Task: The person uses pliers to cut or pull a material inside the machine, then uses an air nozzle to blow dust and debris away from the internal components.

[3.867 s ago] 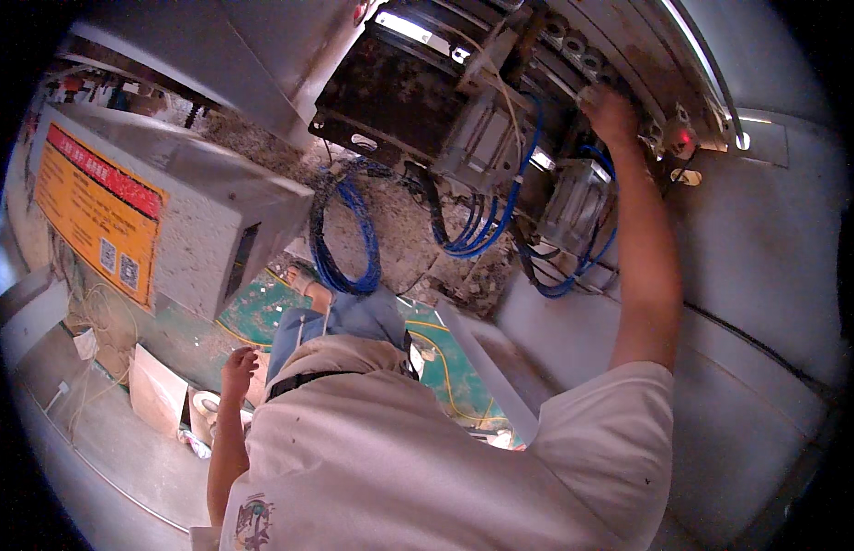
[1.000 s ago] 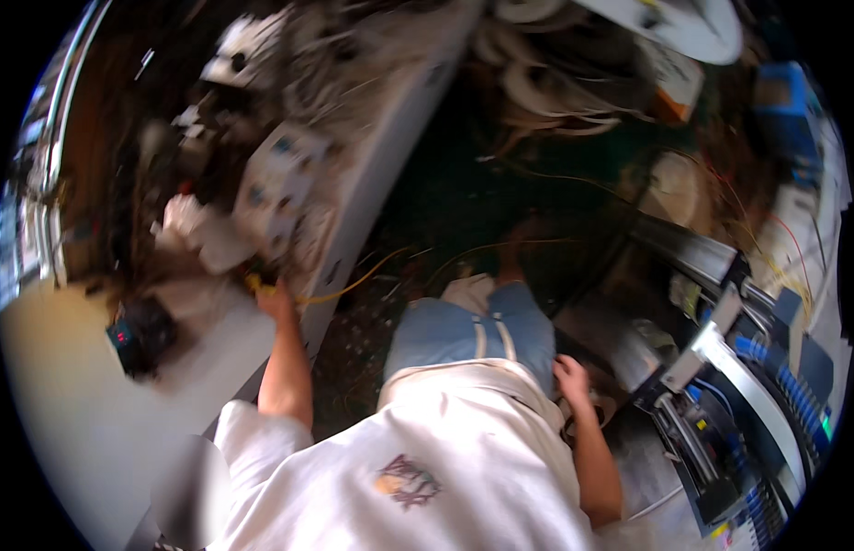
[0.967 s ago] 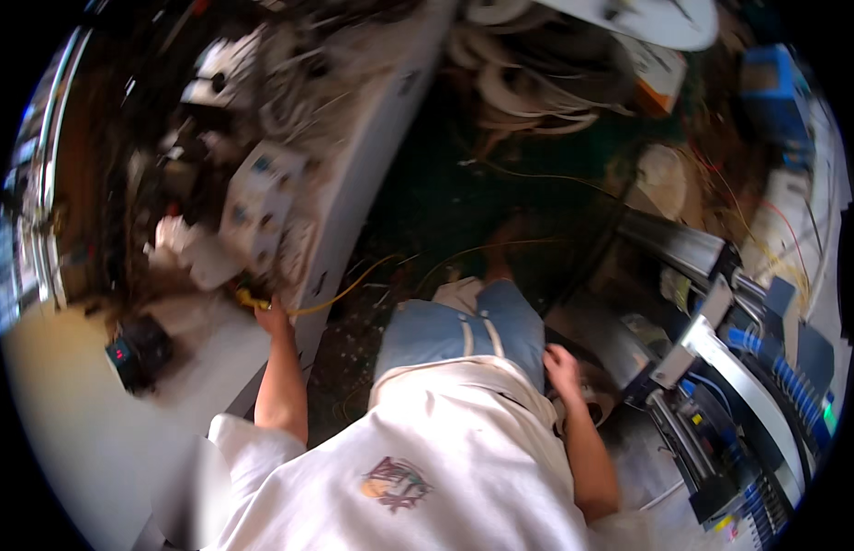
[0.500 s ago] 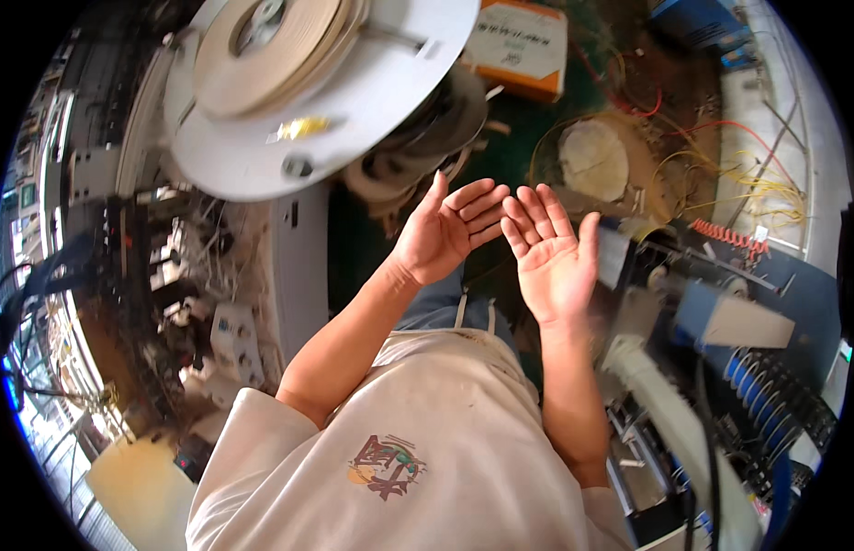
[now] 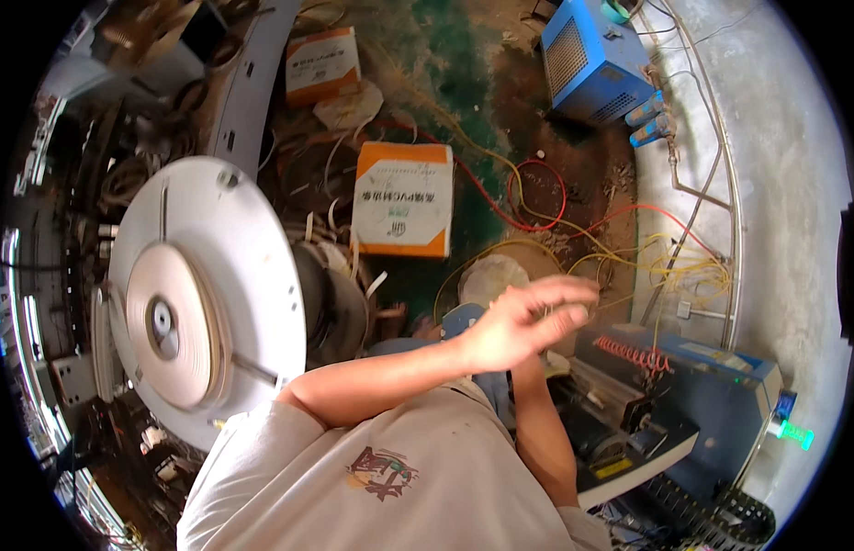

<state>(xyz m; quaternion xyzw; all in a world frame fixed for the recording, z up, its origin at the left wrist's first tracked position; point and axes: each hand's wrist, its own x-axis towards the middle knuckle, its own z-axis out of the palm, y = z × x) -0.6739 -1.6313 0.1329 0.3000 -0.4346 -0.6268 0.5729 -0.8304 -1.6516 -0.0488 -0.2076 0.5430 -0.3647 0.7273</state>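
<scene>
My left hand [image 5: 514, 331] reaches across my front to the right, its fingers stretched out and a little blurred; no object shows in it. Behind it, my right forearm [image 5: 544, 432] rises from below, and the left hand covers most or all of the right hand, so its fingers cannot be made out. Whether the two hands touch, I cannot tell. Just beyond them on the floor is a pale round piece [image 5: 493, 275]. To the right of the hands stands a machine [image 5: 611, 432] with a dark roller part and a coiled red air hose [image 5: 634, 354].
On the left stands a large white disc reel [image 5: 262, 266] with a roll of beige edge banding [image 5: 170, 321]. Orange-and-white cartons [image 5: 404, 202] lie on the green floor ahead. Yellow and red hoses [image 5: 537, 216] trail across it. A blue machine [image 5: 592, 64] stands by the grey wall.
My view has turned to the right. Both hands were side by side, palms up and fingers spread; now the left has crossed over in front of the right, hiding it.
</scene>
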